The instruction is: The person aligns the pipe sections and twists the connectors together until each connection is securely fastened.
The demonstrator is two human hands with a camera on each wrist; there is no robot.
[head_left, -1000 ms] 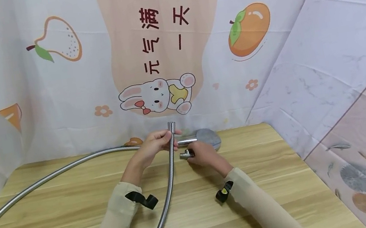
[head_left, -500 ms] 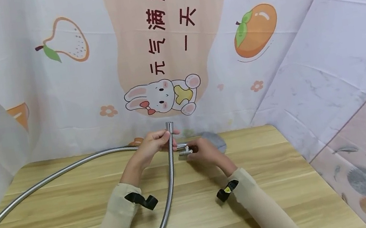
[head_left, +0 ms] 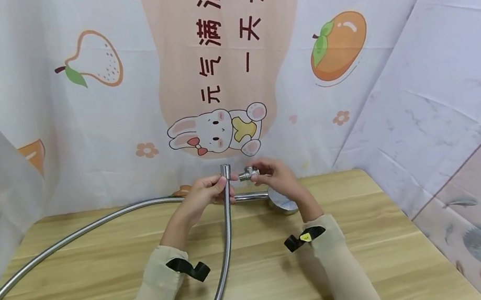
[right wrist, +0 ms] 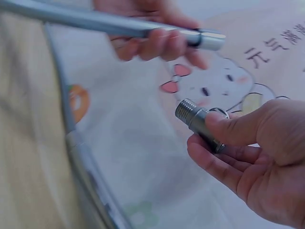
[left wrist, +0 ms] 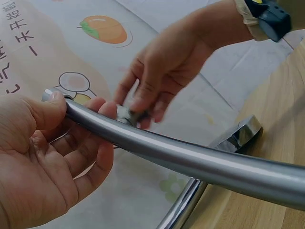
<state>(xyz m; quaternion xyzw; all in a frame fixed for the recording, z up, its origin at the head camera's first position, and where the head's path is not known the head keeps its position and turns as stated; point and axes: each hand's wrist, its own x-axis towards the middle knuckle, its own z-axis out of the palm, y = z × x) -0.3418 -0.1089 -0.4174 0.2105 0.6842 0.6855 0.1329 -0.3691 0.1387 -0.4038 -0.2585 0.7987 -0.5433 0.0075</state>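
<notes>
White printed cloth (head_left: pixel 95 137) hangs behind a wood-grain table (head_left: pixel 123 276). Reference mark: printed rabbit (head_left: pixel 213 132) on the cloth; positions as in the head view.

Far left of the rabbit, and higher: pear outline. Lower left of it, a curved length of metal hose (head_left: pixel 142 204) runs from the frame edge to behind the left hand (head_left: pixel 202 194).

Left hand sits just below the rabbit. Thumb and fingers are curled round a second length of hose (head_left: pixel 228 237), gripping it next to its chrome end sleeve (head_left: pixel 225 170). Sleeve points up toward the rabbit; the hose drops below it and leaves the frame at the bottom. Whether both lengths are one hose cannot be told.

Below the rabbit and slightly right: small chrome fitting (head_left: pixel 249 173), threaded end facing the sleeve, near but apart. Right hand (head_left: pixel 276 178), lower right of the rabbit, pinches the fitting between thumb and fingers.

Beneath both hands, lower right of the rabbit, a shower head (head_left: pixel 284 202) lies on the table, handle (head_left: pixel 252 196) leftward. Right of the rabbit, higher: orange fruit print (head_left: pixel 340 46).
</notes>
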